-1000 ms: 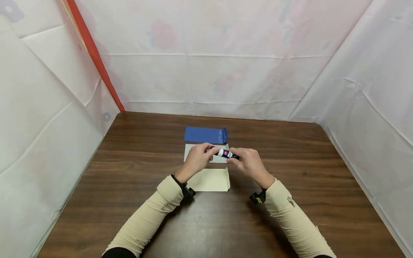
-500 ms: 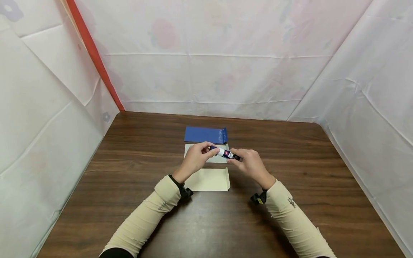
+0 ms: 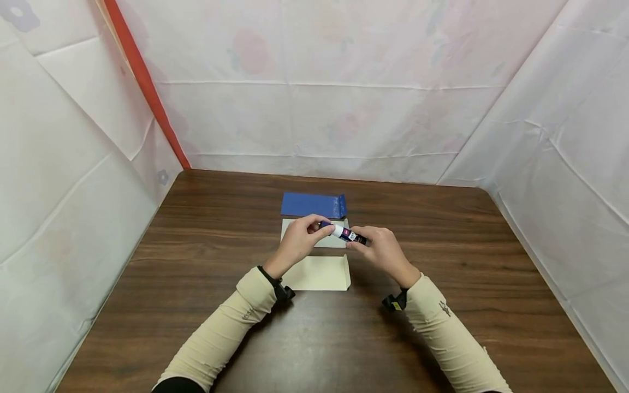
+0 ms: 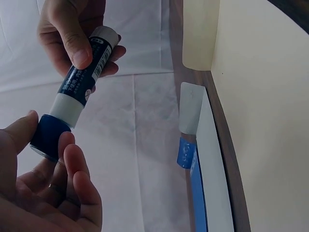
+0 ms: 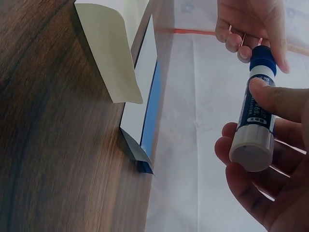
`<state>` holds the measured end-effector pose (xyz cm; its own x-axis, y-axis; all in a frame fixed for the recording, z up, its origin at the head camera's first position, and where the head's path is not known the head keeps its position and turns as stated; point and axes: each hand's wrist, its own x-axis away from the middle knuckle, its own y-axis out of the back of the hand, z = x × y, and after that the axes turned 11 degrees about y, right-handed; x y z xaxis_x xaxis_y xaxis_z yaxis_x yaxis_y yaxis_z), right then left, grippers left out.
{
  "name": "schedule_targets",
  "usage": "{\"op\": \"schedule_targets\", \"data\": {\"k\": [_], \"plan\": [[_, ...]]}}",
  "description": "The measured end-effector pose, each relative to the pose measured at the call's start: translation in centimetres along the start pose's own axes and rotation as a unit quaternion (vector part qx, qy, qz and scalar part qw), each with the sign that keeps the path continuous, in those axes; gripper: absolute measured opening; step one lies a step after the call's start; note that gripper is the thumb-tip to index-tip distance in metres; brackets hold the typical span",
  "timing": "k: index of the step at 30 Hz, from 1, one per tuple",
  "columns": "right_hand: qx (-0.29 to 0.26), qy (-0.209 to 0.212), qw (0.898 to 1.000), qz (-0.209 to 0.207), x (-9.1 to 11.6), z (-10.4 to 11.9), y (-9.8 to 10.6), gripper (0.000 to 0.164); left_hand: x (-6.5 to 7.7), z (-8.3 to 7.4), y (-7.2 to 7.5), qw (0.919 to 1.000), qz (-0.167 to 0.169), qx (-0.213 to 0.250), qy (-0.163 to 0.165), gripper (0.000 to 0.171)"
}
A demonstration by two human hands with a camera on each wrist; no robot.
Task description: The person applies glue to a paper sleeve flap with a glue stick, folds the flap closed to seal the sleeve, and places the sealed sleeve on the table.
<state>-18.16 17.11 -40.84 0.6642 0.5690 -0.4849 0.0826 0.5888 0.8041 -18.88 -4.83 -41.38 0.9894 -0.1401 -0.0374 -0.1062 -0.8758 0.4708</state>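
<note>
A glue stick [image 4: 84, 75] with a dark blue label, white ends and a blue cap [image 4: 50, 136] is held above the papers. My left hand [image 3: 300, 241] pinches the cap between thumb and fingers. Round the barrel, at the opposite end, curl the thumb and fingers of my right hand [image 3: 382, 250]. Cap and white collar meet in both wrist views. Beneath lies a white sheet [image 3: 290, 226], partly covered by the hands. Nearer the body is a cream sheet [image 3: 321, 274] with a folded-up right edge, its left corner hidden by my left arm.
Behind the white sheet lies a blue sheet [image 3: 309, 205], with whitish marks on its folded right flap [image 3: 340, 206]. All three sheets sit in a column on the brown wooden table [image 3: 417, 338]. White cloth walls [image 3: 314, 120] surround the table at the back and sides.
My left hand has shifted slightly left, and more of the blue cap shows past its fingers. My right hand still grips the barrel in almost the same spot. The sheets stay put.
</note>
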Motion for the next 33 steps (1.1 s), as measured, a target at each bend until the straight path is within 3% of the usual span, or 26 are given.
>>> {"op": "schedule_targets", "data": {"k": [14,24,33], "plan": [[-0.006,-0.007,1.000,-0.003,0.28,-0.29,0.18,0.032,-0.04,0.51,0.15,1.0000,-0.002,0.004,0.001,0.030],[-0.013,-0.020,1.000,-0.002,0.06,-0.45,0.37,0.031,-0.30,0.55,0.10,0.9985,-0.018,0.042,0.032,0.034],[-0.008,-0.028,1.000,-0.008,0.38,-0.74,0.53,0.032,-0.39,0.63,0.04,0.9989,-0.017,0.041,0.014,0.026]]}}
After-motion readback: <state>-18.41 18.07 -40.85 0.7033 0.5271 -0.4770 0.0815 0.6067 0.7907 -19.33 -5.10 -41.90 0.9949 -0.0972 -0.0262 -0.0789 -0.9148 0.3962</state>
